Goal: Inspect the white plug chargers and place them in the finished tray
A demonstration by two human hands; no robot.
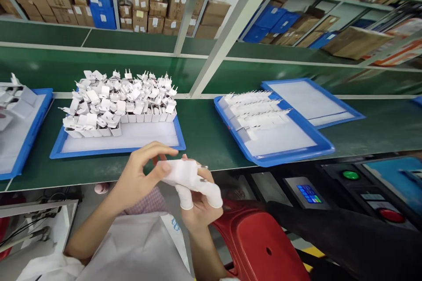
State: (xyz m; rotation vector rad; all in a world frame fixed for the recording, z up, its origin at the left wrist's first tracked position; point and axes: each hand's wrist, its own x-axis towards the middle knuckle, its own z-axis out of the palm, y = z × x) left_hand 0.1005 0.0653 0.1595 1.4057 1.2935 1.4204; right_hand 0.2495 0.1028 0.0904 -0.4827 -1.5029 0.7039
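Note:
A white two-pin plug charger [180, 173] is held in front of my body at the table edge, its metal pins pointing right. My right hand [201, 210] grips it from below and the right, with white covers on two of its fingers. My left hand [140, 178] holds the charger's left end, the thumb against the casing and the index finger arched above it. Beyond my left hand, a blue tray [117, 153] bears a heap of white plug parts [121, 96] and rows of white casings [148, 117].
Another blue tray [286, 156] at right carries rows of chargers [255, 109], overlapping a farther tray [329, 96]. A further tray [29, 140] stands at far left. A red stool [260, 246] and a machine panel [308, 193] are at lower right. Frame posts rise behind the table.

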